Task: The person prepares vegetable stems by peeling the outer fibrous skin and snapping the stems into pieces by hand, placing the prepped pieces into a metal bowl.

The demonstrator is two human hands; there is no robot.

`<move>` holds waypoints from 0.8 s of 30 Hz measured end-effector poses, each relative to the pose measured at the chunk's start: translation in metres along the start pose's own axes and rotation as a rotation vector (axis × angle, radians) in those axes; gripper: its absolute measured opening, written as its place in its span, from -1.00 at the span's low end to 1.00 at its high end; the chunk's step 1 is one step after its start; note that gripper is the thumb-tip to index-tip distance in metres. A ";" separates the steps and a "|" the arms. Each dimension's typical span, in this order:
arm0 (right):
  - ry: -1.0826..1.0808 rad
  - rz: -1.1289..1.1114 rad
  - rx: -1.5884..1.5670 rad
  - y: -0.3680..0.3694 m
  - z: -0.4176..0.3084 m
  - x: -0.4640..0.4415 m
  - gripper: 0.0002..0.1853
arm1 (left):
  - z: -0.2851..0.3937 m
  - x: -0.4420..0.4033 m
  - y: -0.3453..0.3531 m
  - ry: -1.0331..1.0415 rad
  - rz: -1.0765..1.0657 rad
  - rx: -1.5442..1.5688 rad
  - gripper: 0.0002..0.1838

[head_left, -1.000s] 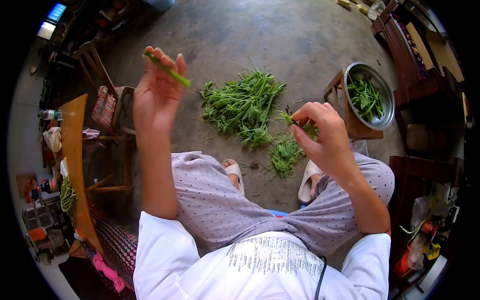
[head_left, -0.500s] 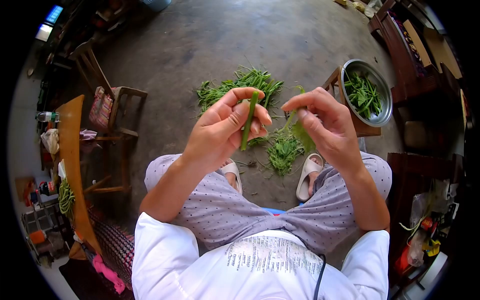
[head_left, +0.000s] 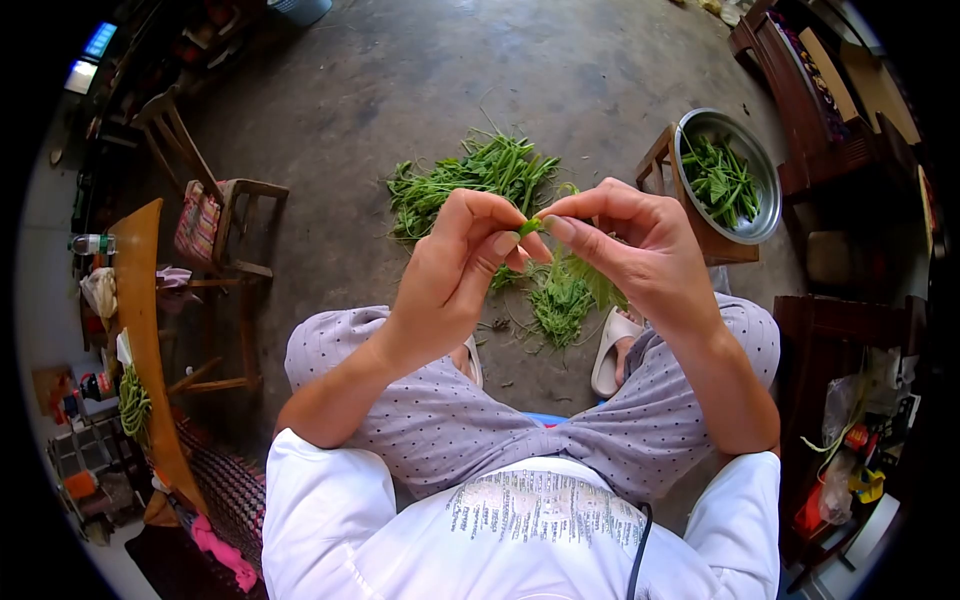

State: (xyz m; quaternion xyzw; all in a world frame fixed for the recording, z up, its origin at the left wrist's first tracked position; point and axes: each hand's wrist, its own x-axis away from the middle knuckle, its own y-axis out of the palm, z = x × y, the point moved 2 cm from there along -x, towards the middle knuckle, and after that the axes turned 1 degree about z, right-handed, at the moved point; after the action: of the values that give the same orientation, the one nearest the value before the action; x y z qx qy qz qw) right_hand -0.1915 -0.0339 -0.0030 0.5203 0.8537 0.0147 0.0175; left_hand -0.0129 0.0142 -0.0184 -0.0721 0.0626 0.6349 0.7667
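My left hand (head_left: 450, 265) pinches a short green stem (head_left: 530, 227) between thumb and forefinger. At the same stem, the thumb and forefinger of my right hand (head_left: 645, 250) are pressed together, and a pale leafy piece (head_left: 598, 285) hangs beneath that hand. The fingertips of both hands nearly meet. Beyond them on the floor lies a large heap of green leafy stems (head_left: 480, 180), partly covered by my left hand. A smaller pile of leafy scraps (head_left: 560, 305) lies between my feet.
At the right, a metal basin (head_left: 765, 215) holding green stems rests on a wooden stool (head_left: 715, 240). A wooden chair (head_left: 225, 190) and a long wooden tabletop (head_left: 145, 350) stand at the left. A blue bucket (head_left: 303, 10) shows at the top edge.
My left hand came down from the upper left with the stem, then moved right until its fingertips were beside those of my right hand. My right hand shifted slightly left.
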 end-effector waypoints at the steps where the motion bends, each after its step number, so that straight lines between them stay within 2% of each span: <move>1: 0.006 -0.011 0.028 0.000 -0.001 0.000 -0.81 | 0.000 0.000 0.000 0.029 0.000 -0.085 -0.85; 2: 0.006 -0.010 0.028 0.000 -0.001 0.001 -0.81 | -0.002 0.000 0.000 0.029 -0.001 -0.085 -0.85; 4: -0.003 -0.002 0.034 0.001 -0.002 0.002 -0.81 | -0.002 -0.001 0.001 0.171 0.071 -0.237 -0.87; 8: 0.025 -0.007 0.077 0.000 -0.003 0.003 -0.81 | 0.001 0.000 0.000 0.194 0.051 -0.356 -0.88; 10: 0.003 -0.014 0.104 0.000 -0.003 0.003 -0.80 | 0.002 -0.001 0.001 0.287 0.127 -0.438 -0.82; 24: 0.086 0.024 -0.061 0.009 -0.005 0.000 -0.82 | 0.002 -0.006 0.004 0.395 0.129 -0.495 -0.79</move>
State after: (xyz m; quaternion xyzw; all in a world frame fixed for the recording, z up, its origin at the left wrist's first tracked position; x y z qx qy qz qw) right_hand -0.1838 -0.0304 0.0020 0.5286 0.8465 0.0634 -0.0037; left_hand -0.0177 0.0093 -0.0154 -0.3740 0.0582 0.6518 0.6572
